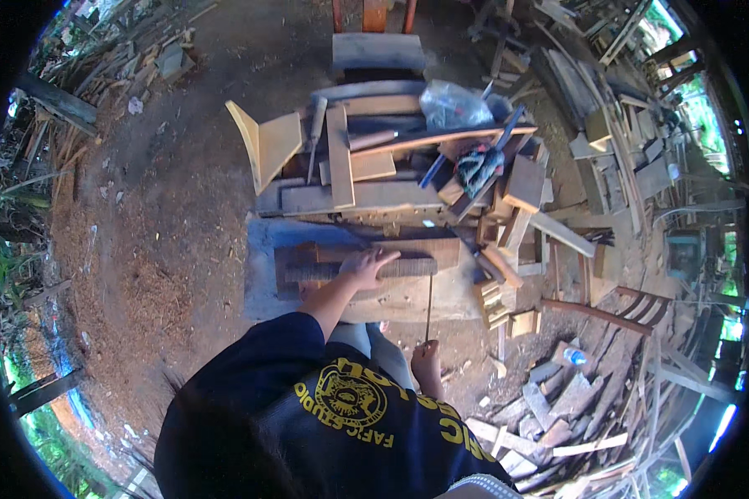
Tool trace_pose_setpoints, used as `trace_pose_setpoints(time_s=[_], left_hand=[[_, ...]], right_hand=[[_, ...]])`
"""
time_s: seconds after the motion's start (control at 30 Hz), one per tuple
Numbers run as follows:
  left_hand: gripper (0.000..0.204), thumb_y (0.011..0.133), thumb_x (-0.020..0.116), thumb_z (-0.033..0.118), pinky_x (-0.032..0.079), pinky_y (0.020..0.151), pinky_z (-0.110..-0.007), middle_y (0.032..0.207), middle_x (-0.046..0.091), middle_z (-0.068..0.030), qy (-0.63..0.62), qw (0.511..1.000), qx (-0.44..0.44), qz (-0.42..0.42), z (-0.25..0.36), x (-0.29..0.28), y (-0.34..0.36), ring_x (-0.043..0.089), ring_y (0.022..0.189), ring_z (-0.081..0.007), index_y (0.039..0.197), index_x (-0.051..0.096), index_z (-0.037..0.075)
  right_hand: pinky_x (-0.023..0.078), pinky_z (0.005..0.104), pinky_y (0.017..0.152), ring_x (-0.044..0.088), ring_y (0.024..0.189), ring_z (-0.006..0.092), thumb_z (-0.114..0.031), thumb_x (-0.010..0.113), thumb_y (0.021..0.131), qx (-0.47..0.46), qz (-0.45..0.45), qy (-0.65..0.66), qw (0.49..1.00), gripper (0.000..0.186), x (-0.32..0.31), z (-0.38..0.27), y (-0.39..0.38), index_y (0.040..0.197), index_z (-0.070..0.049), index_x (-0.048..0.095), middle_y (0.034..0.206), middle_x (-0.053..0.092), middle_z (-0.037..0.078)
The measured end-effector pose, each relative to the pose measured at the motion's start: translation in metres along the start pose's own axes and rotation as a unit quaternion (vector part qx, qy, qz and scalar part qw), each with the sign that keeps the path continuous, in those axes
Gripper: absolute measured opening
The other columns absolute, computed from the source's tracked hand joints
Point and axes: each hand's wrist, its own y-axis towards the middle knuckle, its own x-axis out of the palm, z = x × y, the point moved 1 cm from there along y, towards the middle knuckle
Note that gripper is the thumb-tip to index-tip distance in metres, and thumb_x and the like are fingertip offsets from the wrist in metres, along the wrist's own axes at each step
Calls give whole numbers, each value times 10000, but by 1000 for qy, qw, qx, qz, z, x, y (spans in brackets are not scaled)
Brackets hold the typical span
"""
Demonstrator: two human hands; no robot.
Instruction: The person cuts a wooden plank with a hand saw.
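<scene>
My left hand (368, 268) lies across a dark, narrow wooden bar (409, 267) on the workbench, its fingers spread over the bar and holding it down. At the bar's right end a long, thin brown blade (429, 309) runs toward me; it looks like a handsaw seen edge-on. My right hand (425, 356) is closed around its near end, below the bench edge. The saw's handle is hidden in that hand. Beneath and beyond the bar lies a wider brown board (441, 252).
The workbench (391, 309) has a blue patch at its left. Beyond it are an angled wooden piece (276, 143), a clear plastic bag (455, 106), a patterned cloth (479, 166) and a wooden block (525, 183). Scrap wood (566, 399) litters the ground at right, near a chair frame (607, 314).
</scene>
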Motion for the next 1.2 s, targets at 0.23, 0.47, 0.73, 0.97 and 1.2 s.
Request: trace_pose_setpoints(time_s=[0.23, 0.47, 0.73, 0.97, 1.2], left_hand=[[614, 851, 610, 375, 273, 1099, -539, 1508, 281, -115, 136, 973, 171, 73, 0, 7, -6, 269, 1385, -364, 1404, 353, 438], [323, 882, 584, 275, 247, 1111, -525, 1461, 374, -98, -12, 965, 246, 87, -9, 15, -17, 269, 1398, -313, 1194, 633, 211], [613, 796, 679, 312, 318, 1073, -487, 1424, 398, -170, -88, 986, 122, 69, -19, -2, -32, 370, 1320, -365, 1331, 473, 95], [522, 674, 716, 231, 418, 902, -493, 1092, 599, -163, 44, 991, -6, 124, -45, -2, -51, 561, 1066, -333, 1113, 526, 21], [352, 709, 615, 172, 530, 666, -438, 910, 643, -159, 49, 997, -19, 52, 4, -60, -65, 666, 800, -294, 1023, 560, 23]], right_hand=[[492, 466, 680, 630, 799, 424, -159, 496, 895, -31, 116, 1, 993, 226, -9, -60, 2, 1075, -27, 456, 830, 627, 235], [495, 494, 724, 634, 867, 442, -191, 505, 894, -31, 66, 26, 997, 255, -6, -56, 8, 1084, -25, 472, 860, 647, 247], [479, 405, 596, 623, 664, 290, -140, 546, 885, -33, 114, -41, 992, 255, 3, -41, 1, 1091, -13, 466, 740, 606, 181], [497, 459, 688, 652, 798, 364, -223, 498, 912, 12, 121, 98, 988, 277, -9, -45, 4, 1116, -43, 441, 824, 662, 188], [487, 274, 540, 617, 602, 161, -256, 478, 970, -110, 73, 222, 966, 273, -72, -152, -44, 1091, -15, 443, 833, 662, 120]])
